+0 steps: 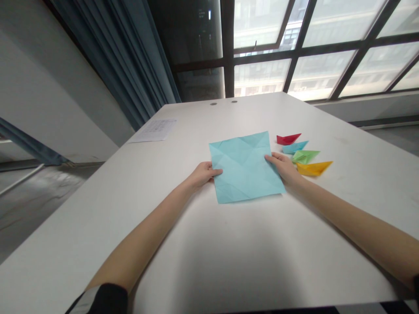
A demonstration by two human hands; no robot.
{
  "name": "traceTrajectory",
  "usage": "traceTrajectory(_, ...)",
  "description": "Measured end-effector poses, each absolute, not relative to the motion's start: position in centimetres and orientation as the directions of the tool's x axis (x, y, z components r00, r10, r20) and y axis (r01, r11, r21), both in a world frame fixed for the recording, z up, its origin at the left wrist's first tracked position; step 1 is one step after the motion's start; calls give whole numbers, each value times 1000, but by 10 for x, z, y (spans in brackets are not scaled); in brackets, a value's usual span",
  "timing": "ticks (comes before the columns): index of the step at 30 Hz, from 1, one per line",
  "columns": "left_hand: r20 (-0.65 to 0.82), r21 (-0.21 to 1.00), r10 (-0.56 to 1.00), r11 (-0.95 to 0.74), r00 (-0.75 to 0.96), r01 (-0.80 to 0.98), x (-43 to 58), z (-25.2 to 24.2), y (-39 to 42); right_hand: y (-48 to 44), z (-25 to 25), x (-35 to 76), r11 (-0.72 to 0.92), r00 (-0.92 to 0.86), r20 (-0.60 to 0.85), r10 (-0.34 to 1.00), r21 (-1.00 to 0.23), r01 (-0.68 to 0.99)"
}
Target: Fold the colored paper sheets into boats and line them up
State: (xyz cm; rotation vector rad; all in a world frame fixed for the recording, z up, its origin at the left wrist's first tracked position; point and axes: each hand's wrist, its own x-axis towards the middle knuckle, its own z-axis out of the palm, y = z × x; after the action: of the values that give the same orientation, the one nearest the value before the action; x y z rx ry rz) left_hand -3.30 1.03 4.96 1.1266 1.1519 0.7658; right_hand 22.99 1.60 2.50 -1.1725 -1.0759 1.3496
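A square sheet of light blue paper with faint crease lines is held up slightly above the table, tilted toward me. My left hand pinches its left edge, thumb on the front and fingers behind. At the right edge, my right hand grips the sheet the same way, its thumb showing on the front. Just beyond my right hand stand folded paper boats in a row: a red boat, a blue boat, a green boat and a yellow boat.
The white table stretches away toward the windows. A printed sheet lies near its left edge. Two round grommets sit at the far end. A blue curtain hangs at the back left.
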Motion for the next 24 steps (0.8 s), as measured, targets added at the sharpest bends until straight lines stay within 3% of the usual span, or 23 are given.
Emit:
traceTrajectory(10,-227,966,943,249,243,-65,-37,46,16,26,3,244,-10,-242,5,970,-998,-61)
traceTrajectory(24,-239,958,945,268,225,-104,-39,44,18,21,13,242,-135,-237,-92,967,-976,-172)
